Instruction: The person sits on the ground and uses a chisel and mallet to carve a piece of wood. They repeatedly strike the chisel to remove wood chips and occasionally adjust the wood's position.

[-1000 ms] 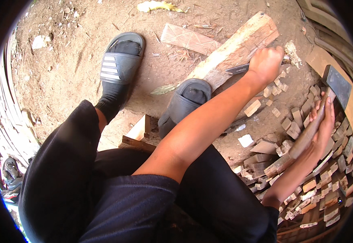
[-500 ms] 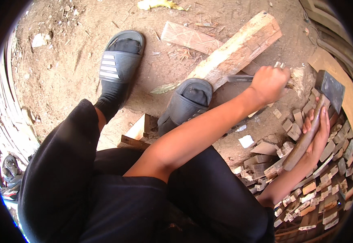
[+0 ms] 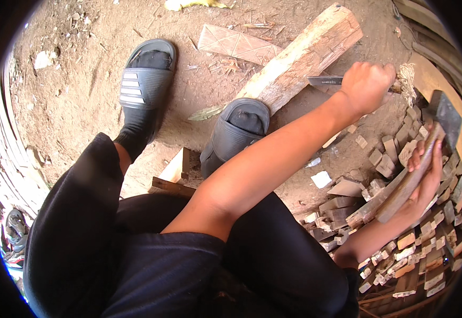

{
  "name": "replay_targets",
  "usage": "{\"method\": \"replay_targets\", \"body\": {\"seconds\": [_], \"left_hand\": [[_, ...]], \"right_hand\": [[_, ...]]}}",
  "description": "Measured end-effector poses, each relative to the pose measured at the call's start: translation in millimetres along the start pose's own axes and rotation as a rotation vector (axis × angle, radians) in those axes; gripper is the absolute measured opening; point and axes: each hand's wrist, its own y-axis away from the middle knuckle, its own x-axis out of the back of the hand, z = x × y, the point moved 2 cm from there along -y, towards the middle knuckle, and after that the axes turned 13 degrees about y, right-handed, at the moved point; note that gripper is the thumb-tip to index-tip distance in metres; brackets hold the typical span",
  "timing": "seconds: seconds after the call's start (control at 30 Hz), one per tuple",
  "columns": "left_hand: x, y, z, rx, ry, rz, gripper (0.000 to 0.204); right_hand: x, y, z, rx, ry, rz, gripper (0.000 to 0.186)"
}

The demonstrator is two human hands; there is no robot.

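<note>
The left grip point(image 3: 367, 87) is clamped around the chisel point(image 3: 326, 80), blade pointing left. The timber point(image 3: 305, 55) lies on the ground point(image 3: 72, 111), to the left of this grip. Its long axis runs diagonally from the right sandal point(image 3: 240, 130) up to the right; the blade meets that axis at an angle, tip at the timber's right-hand edge. Contact cannot be confirmed. The right grip point(image 3: 430, 176), farther from the timber, is wrapped around the hammer point(image 3: 403, 189), head at the far end.
</note>
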Motion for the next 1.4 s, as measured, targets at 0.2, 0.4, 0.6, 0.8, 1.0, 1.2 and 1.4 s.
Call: {"method": "replay_targets", "body": {"seconds": [0.2,0.4,0.6,0.8,1.0,1.2,1.4], "left_hand": [[1.4,-2.1,-1.7,0.019,0.017,0.008,0.029],[-6.0,-4.8,-7.5,0.015,-0.031,-0.003,0.031],[-8.9,-10.5,-17.7,-0.105,-0.169,0.072,0.031],[-9.4,-16.9,-21.9,-0.091,-0.299,0.076,0.033],[-17.3,-13.1,-21.0,-0.149,-0.296,0.051,0.036],[-9.1,-12.1,-26.9,-0.055,-0.176,0.071,0.036],[-11.7,-15.8,-27.7,-0.084,-0.183,0.110,0.034]], "right_hand": [[-32.0,1.9,-6.6,-0.025,0.223,0.039,0.035],[-18.3,-2.8,-20.8,-0.005,0.137,0.028,0.019],[-19.1,-23.0,-8.7,0.073,0.293,0.071,0.031],[-37.7,-39.1,2.5,-0.011,0.255,-0.097,0.031],[-7.9,-53.8,-2.2,0.066,0.079,0.037,0.026],[-27.0,-36.9,1.9,-0.051,0.317,-0.093,0.033],[-22.9,-44.8,-14.0,0.012,0.201,-0.040,0.023]]}}
